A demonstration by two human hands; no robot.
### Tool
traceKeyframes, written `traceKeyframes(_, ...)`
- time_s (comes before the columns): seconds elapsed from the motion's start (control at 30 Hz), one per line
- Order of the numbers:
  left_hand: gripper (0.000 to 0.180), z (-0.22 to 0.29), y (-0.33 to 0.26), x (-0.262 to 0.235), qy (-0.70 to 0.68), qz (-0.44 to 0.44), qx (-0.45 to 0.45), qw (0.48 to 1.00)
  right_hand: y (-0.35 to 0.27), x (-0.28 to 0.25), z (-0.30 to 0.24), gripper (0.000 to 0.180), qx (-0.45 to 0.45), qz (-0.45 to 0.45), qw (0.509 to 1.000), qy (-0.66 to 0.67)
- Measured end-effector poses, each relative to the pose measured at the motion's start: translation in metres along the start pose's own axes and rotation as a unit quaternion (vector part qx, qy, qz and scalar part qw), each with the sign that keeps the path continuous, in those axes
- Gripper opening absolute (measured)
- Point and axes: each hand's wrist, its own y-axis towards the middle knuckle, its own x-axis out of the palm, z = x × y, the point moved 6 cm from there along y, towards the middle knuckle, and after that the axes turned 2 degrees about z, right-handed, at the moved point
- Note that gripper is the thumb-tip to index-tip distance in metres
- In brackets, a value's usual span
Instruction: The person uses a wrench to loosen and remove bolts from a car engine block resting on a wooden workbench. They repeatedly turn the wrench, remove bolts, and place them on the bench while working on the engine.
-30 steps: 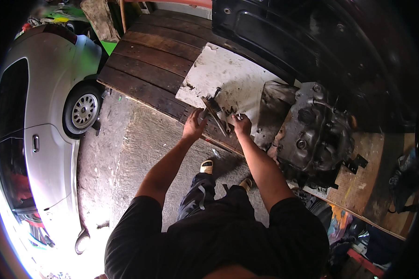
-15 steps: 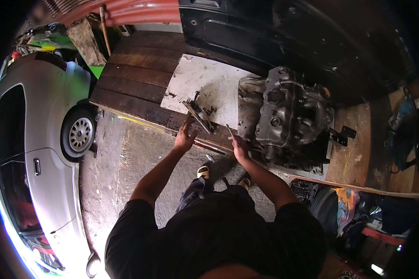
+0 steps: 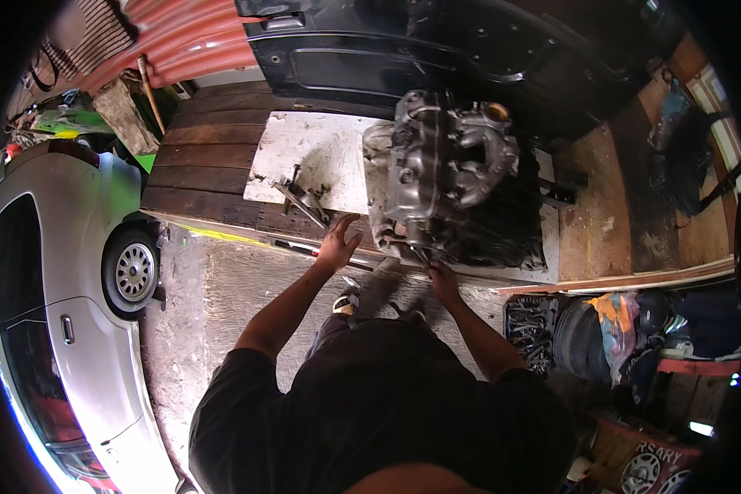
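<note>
My right hand (image 3: 443,281) is closed around a slim metal tool (image 3: 421,256), its exact kind too small and dark to make out. The tool's far end reaches the near lower end of a greasy metal engine (image 3: 424,165), which sits on the bench. My left hand (image 3: 337,245) is at the bench's front edge with thumb and fingers apart, holding nothing. Just beyond it lie a long flat tool (image 3: 302,204) and several small metal parts (image 3: 309,196), partly on a stained white board (image 3: 292,144).
The wooden bench (image 3: 198,156) backs onto a black vehicle panel (image 3: 346,70). To the left stands a silver car (image 3: 99,313). A tray of tools (image 3: 528,333) and a tyre (image 3: 576,339) are below the bench on the right. A black bag (image 3: 687,173) lies at the far right.
The view has shifted, so the engine appears further left. My right hand has brought the tool to the engine's near end. My left hand stays open near the bench edge.
</note>
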Motion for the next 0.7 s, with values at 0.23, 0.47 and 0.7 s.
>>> traceKeyframes(0.23,0.040,0.046,-0.010,0.067,0.006,-0.021,-0.006,1.000,-0.018,-0.065,0.021,0.028,0.041,-0.040,0.998,0.030)
traceKeyframes(0.47,0.031,0.081,-0.025,0.120,0.025,-0.009,-0.031,0.999,-0.030,-0.124,0.051,0.032,-0.004,-0.030,0.999,-0.014)
traceKeyframes(0.7,0.022,0.142,-0.028,0.145,0.036,-0.021,0.035,0.999,-0.034,-0.163,0.079,0.029,-0.053,0.001,0.998,-0.028)
